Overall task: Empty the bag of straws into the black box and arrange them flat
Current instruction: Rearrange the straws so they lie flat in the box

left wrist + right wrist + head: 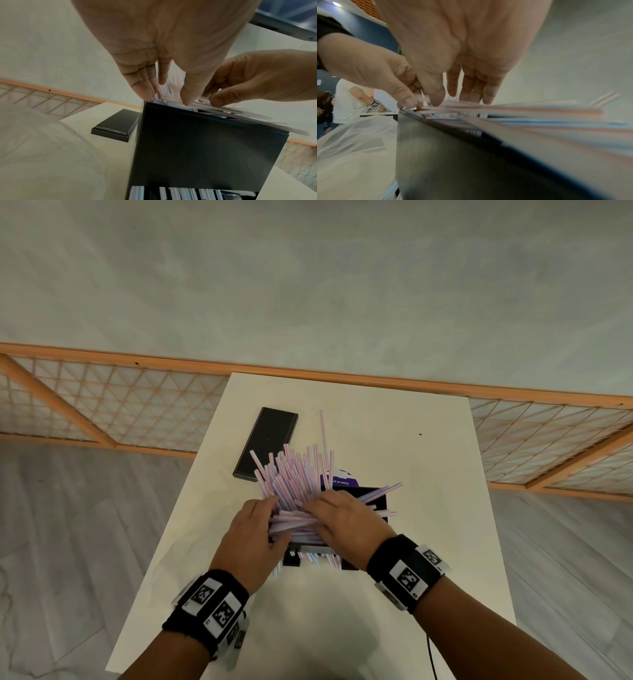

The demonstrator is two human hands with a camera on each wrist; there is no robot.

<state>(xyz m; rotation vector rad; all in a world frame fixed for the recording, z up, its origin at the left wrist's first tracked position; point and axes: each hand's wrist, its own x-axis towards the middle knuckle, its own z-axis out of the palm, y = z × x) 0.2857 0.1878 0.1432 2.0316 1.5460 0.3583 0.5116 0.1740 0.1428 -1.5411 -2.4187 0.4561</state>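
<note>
Fingers of the left hand (251, 537) lie fairly straight, pressing on the straws (297, 484) at the left end of the black box (378, 501), while the right hand (346, 518) lays its nearly straight fingers on the same heap from the box's right side. Most straws are in the box, but many stand tilted above its far edge or stick out over its right wall, with the box lid (265, 443) beyond its left end. The step seems to be flattening, and next the person probably must push the raised straws down lengthwise.
</note>
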